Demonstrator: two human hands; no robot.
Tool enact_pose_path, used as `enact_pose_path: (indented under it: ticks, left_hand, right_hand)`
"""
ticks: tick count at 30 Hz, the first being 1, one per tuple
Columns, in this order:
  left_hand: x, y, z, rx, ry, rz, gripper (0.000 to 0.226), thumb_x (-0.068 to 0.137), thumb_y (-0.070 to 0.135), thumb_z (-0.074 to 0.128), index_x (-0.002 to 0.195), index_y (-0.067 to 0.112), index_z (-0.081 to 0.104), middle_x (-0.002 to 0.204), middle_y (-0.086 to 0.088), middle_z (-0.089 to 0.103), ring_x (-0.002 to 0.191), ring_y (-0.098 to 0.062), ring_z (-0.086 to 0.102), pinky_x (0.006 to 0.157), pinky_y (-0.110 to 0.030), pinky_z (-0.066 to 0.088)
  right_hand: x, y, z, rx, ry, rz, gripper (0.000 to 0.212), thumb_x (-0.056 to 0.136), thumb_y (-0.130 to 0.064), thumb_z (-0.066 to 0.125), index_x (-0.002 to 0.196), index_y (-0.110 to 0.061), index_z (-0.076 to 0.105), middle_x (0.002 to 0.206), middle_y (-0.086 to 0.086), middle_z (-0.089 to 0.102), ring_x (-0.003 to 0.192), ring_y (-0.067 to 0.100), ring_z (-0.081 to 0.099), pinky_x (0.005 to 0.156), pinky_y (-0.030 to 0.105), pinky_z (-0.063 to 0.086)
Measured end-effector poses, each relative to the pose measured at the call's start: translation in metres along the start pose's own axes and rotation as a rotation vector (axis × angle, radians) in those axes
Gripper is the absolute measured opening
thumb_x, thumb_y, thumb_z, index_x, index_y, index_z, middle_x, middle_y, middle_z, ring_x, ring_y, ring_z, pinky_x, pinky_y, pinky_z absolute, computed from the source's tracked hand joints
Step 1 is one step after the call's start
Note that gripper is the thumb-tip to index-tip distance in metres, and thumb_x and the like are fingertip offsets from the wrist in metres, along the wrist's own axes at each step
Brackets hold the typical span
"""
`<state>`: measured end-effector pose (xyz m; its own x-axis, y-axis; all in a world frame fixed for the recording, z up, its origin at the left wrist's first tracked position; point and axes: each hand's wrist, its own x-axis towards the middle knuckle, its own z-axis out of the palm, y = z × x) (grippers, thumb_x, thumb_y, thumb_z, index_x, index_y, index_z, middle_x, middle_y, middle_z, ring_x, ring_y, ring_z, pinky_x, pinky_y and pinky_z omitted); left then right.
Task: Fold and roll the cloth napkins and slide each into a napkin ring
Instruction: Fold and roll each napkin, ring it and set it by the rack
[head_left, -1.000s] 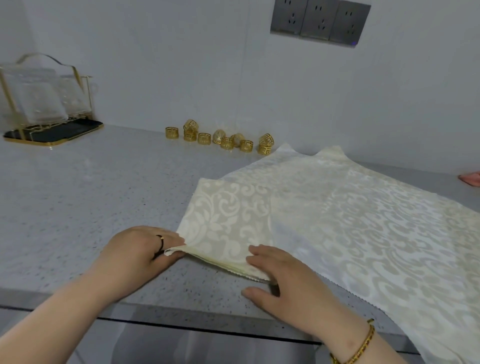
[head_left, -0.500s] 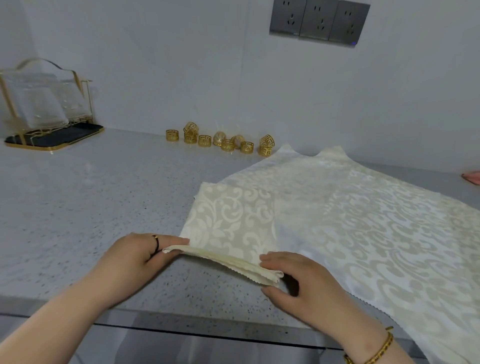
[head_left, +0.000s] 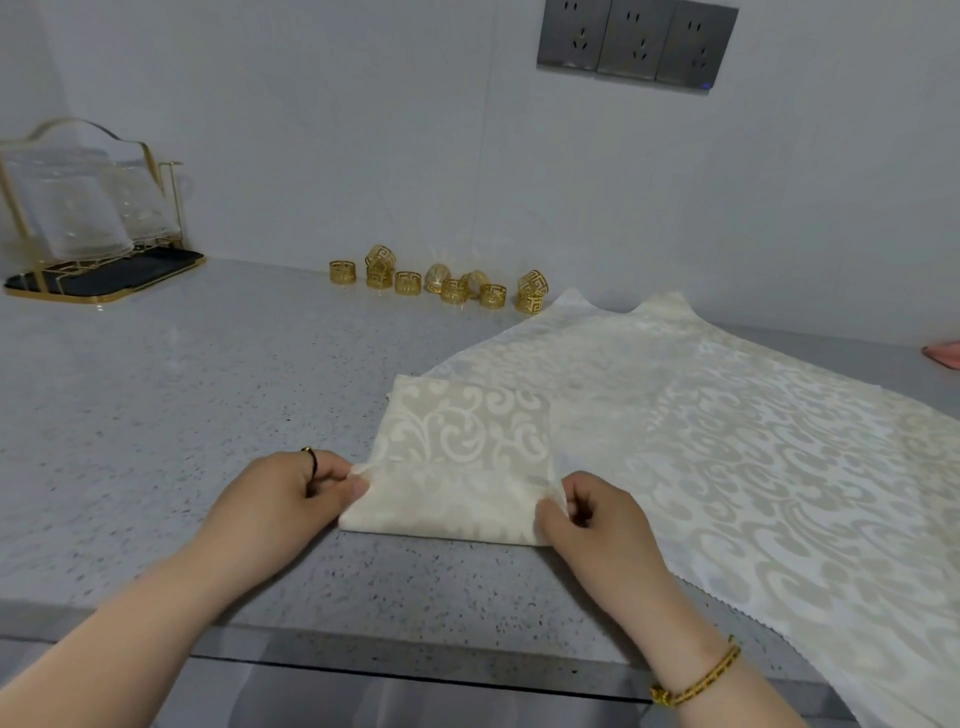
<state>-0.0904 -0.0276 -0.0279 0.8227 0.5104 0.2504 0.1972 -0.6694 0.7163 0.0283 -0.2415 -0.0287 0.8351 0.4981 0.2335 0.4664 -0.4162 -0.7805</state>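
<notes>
At the counter's (head_left: 156, 415) front edge, left hand (head_left: 280, 499) and right hand (head_left: 597, 519) pinch the napkin's (head_left: 467, 441) fold ends, likely to roll evenly.

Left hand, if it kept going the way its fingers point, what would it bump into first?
The folded napkin it is pinching. The left hand points right across it, so beyond that it would probably meet the right hand.

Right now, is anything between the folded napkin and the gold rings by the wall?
Nothing blocks it: only bare countertop and flat spread cloths lie between the folded napkin and the gold napkin rings.
</notes>
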Motion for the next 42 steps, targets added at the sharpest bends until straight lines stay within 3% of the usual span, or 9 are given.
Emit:
enact_pose_path:
  ticks: [13,17,21,24,29,32,35,38,42]
  left_hand:
    - [0.005,-0.002,0.004,0.081,-0.06,0.036,0.019,0.077,0.015,0.069,0.067,0.026,0.056,0.053,0.019,0.056,0.054,-0.001,0.05,0.053,-0.01,0.036]
    - [0.006,-0.004,0.002,0.296,0.068,0.336,0.03,0.07,0.022,0.069,0.073,0.03,0.04,0.076,0.017,0.043,0.07,-0.01,0.045,0.065,-0.014,0.031]
    - [0.008,-0.011,0.003,0.457,-0.021,0.697,0.004,0.076,0.026,0.047,0.076,0.026,0.051,0.079,0.012,0.056,0.073,-0.008,0.044,0.069,-0.016,0.03]
    - [0.009,-0.011,0.004,0.52,-0.021,0.782,0.037,0.088,0.029,0.04,0.067,0.019,0.068,0.069,0.009,0.067,0.075,-0.008,0.046,0.072,-0.019,0.035]
    - [0.008,-0.017,0.002,0.493,-0.024,0.74,0.068,0.097,0.048,0.017,0.075,0.02,0.075,0.076,0.014,0.07,0.081,-0.006,0.048,0.073,-0.017,0.037]
    - [0.005,-0.019,0.0,0.488,-0.085,0.672,0.069,0.09,0.065,0.019,0.083,0.024,0.074,0.084,0.017,0.071,0.087,-0.001,0.05,0.072,-0.01,0.04]
    - [0.006,-0.02,-0.004,0.433,-0.12,0.671,0.069,0.081,0.075,0.024,0.088,0.026,0.073,0.087,0.019,0.069,0.089,0.004,0.05,0.075,-0.009,0.039]
    - [0.014,-0.013,-0.009,0.451,-0.152,0.676,0.057,0.076,0.074,0.035,0.085,0.031,0.072,0.081,0.025,0.067,0.083,0.006,0.052,0.058,-0.002,0.04]
    - [0.028,0.003,-0.012,0.278,-0.197,0.415,0.03,0.05,0.067,0.049,0.073,0.055,0.064,0.065,0.047,0.053,0.074,0.02,0.055,0.064,0.004,0.035]
  right_hand:
    - [-0.003,0.002,0.003,-0.323,-0.012,-0.087,0.02,0.088,-0.021,0.049,0.096,-0.027,0.032,0.068,-0.012,0.039,0.064,0.004,0.036,0.058,0.017,0.031]
    - [-0.002,0.001,0.005,-0.356,0.042,-0.14,0.029,0.085,-0.012,0.053,0.109,-0.023,0.041,0.087,-0.011,0.037,0.078,0.006,0.037,0.065,0.016,0.032]
    - [0.002,0.004,0.011,-0.512,0.246,-0.439,0.039,0.049,0.0,0.056,0.078,-0.019,0.038,0.076,-0.002,0.046,0.076,0.009,0.029,0.063,0.018,0.024]
    - [0.003,0.002,0.008,-0.616,0.207,-0.533,0.043,0.034,0.012,0.068,0.066,-0.012,0.053,0.072,0.003,0.057,0.081,0.017,0.036,0.069,0.022,0.024]
    - [0.005,0.012,-0.002,-0.679,-0.001,-0.642,0.008,0.065,-0.017,0.062,0.067,-0.022,0.068,0.07,-0.01,0.065,0.079,0.011,0.049,0.07,0.02,0.032]
    - [0.007,0.018,-0.019,-0.661,-0.133,-0.597,0.038,0.085,-0.045,0.038,0.084,-0.028,0.071,0.084,-0.018,0.068,0.084,0.004,0.055,0.074,0.01,0.039]
    - [0.01,0.012,-0.033,-0.602,-0.31,-0.522,0.076,0.065,-0.076,0.031,0.115,-0.027,0.063,0.115,-0.019,0.061,0.112,-0.007,0.031,0.093,0.005,0.018]
    - [0.019,0.009,-0.036,-0.611,-0.359,-0.541,0.076,0.06,-0.065,0.029,0.117,-0.026,0.061,0.115,-0.015,0.062,0.114,0.0,0.039,0.089,0.004,0.016]
    - [0.035,-0.006,-0.038,-0.607,-0.377,-0.459,0.03,0.076,-0.048,0.056,0.098,-0.03,0.066,0.089,-0.016,0.062,0.083,0.001,0.047,0.079,0.004,0.022]
